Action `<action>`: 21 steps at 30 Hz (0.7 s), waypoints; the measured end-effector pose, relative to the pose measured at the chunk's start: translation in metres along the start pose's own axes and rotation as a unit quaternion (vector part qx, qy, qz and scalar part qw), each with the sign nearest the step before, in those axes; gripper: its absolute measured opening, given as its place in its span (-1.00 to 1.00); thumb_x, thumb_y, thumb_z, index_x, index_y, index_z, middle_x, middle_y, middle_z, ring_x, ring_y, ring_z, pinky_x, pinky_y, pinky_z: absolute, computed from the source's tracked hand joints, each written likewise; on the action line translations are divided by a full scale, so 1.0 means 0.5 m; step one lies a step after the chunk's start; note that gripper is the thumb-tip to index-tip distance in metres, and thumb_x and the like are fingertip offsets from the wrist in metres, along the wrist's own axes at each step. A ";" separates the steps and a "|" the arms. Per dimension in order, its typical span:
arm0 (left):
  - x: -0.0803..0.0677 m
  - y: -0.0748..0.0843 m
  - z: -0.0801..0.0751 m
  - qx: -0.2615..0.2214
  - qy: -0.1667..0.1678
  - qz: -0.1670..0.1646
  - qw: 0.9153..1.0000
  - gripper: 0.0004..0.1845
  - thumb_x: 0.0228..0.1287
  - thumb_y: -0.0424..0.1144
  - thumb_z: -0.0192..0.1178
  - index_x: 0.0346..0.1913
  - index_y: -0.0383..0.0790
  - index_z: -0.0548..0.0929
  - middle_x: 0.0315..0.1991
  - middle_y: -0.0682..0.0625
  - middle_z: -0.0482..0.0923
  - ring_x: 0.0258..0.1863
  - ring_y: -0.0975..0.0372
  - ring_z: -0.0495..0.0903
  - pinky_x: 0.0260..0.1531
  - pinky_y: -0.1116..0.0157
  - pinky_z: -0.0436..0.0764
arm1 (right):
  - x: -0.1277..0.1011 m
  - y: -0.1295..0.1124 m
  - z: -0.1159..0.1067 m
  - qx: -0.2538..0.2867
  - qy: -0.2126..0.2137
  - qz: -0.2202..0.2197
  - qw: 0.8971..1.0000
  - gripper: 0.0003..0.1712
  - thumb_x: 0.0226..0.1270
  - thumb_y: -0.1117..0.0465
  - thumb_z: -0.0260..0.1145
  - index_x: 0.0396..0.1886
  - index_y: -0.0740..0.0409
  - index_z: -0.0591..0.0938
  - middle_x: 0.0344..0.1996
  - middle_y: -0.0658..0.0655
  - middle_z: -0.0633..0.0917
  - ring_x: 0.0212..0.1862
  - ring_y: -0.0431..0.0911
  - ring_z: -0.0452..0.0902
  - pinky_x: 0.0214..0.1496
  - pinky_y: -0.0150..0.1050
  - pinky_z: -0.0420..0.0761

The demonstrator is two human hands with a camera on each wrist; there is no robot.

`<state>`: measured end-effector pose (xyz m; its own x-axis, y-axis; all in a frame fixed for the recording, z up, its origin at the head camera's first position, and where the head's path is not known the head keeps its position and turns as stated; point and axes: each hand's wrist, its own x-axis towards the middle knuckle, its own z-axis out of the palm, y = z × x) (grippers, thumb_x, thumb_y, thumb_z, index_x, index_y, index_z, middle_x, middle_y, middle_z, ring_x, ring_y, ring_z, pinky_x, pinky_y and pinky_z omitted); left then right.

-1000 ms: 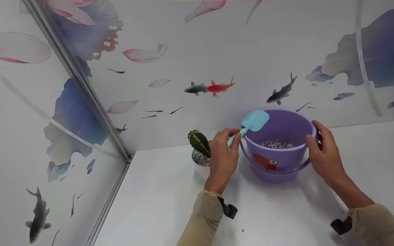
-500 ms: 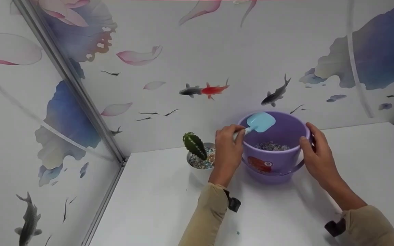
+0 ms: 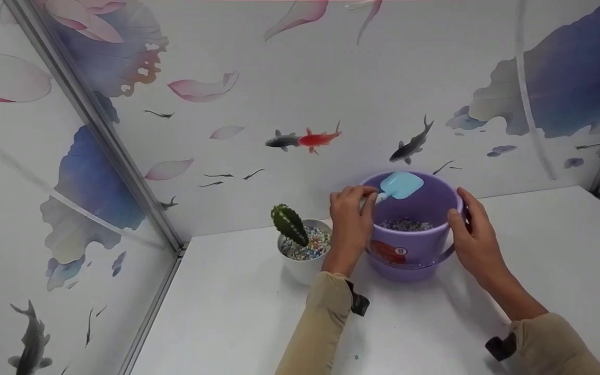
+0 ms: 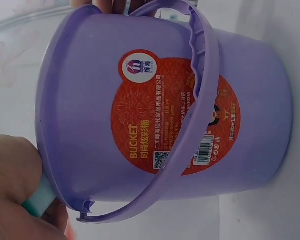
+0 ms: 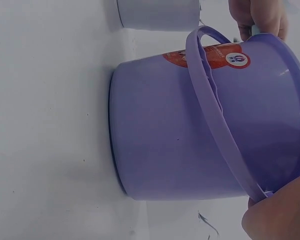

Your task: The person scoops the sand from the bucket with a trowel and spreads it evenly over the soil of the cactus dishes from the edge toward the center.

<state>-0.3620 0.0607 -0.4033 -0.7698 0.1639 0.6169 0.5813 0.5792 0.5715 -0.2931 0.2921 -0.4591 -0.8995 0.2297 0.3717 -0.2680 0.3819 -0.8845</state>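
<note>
In the head view my left hand (image 3: 349, 224) pinches the handle of a small light-blue toy shovel (image 3: 403, 185). The shovel's blade tilts up over the mouth of a purple bucket (image 3: 417, 245), near its left rim. Multicoloured gravel (image 3: 407, 225) covers the bucket's bottom. On the right side, my right hand (image 3: 477, 247) grips the rim, thumb at the front and fingers around the far side. The left wrist view shows a bit of the shovel handle (image 4: 40, 200) beside the rim. The bucket handle (image 5: 210, 100) hangs down across the front.
Left of the bucket, a white pot (image 3: 302, 270) filled with coloured pebbles holds a green cactus (image 3: 289, 224). Both stand on a white table (image 3: 227, 312) against a printed wall with fish and petals. A tiny speck (image 3: 356, 357) lies near the front.
My left hand has carried the shovel rightward, from the bucket's left rim to farther over its mouth. More of the cactus pot shows. The whole head view has shifted slightly; my right hand keeps its grip.
</note>
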 end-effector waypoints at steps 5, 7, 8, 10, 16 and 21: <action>-0.002 -0.008 -0.006 0.008 -0.011 -0.001 1.000 -0.72 0.68 -0.07 0.19 0.24 -0.04 0.75 0.13 0.01 0.73 0.11 0.11 0.49 0.21 0.12 0.50 | 0.000 -0.001 0.004 0.006 -0.006 0.000 1.000 -0.20 0.82 -0.10 -0.04 0.82 0.00 -0.06 0.80 0.18 -0.01 0.79 0.26 -0.10 0.65 0.35 0.15; -0.005 -0.010 -0.010 0.003 -0.018 -0.008 1.000 -0.69 0.67 -0.05 0.20 0.27 -0.06 0.73 0.16 0.00 0.71 0.14 0.11 0.47 0.25 0.11 0.48 | 0.000 0.000 0.004 0.006 -0.006 0.003 1.000 -0.20 0.82 -0.10 -0.05 0.83 -0.01 -0.06 0.80 0.17 -0.02 0.79 0.26 -0.11 0.65 0.35 0.14; -0.007 -0.012 -0.012 0.002 -0.021 -0.009 1.000 -0.69 0.67 -0.05 0.21 0.27 -0.07 0.72 0.16 -0.01 0.71 0.15 0.11 0.47 0.26 0.11 0.48 | 0.000 0.000 0.005 0.006 -0.006 0.005 1.000 -0.20 0.82 -0.10 -0.05 0.83 -0.02 -0.07 0.80 0.17 -0.02 0.79 0.26 -0.11 0.65 0.35 0.14; -0.012 -0.014 -0.016 0.000 -0.023 -0.007 1.000 -0.68 0.65 -0.06 0.24 0.27 -0.10 0.72 0.17 -0.03 0.70 0.14 0.11 0.47 0.26 0.10 0.49 | 0.000 0.001 0.005 0.006 -0.007 0.006 1.000 -0.20 0.82 -0.09 -0.05 0.83 -0.02 -0.07 0.80 0.18 -0.02 0.79 0.26 -0.12 0.65 0.35 0.14; -0.029 -0.023 -0.035 0.003 -0.028 0.009 1.000 -0.69 0.63 -0.09 0.28 0.26 -0.10 0.72 0.16 -0.02 0.69 0.16 0.12 0.55 0.27 0.14 0.58 | 0.003 0.004 0.001 0.014 -0.013 0.000 1.000 -0.20 0.82 -0.08 -0.05 0.83 0.01 -0.07 0.80 0.18 -0.04 0.79 0.26 -0.13 0.66 0.34 0.12; -0.050 -0.028 -0.058 -0.006 -0.048 0.016 0.999 -0.70 0.64 -0.13 0.27 0.27 -0.12 0.71 0.16 -0.04 0.66 0.15 0.13 0.63 0.17 0.24 0.67 | 0.003 0.006 -0.007 0.010 -0.018 -0.006 1.000 -0.19 0.82 -0.09 -0.05 0.82 0.02 -0.08 0.80 0.20 -0.05 0.79 0.28 -0.14 0.64 0.35 0.13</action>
<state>-0.3434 0.0254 -0.4111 -0.7719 0.2578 0.5811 0.6088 0.5632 0.5588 -0.2941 0.2967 -0.4600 -0.9083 0.1922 0.3716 -0.2851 0.3655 -0.8861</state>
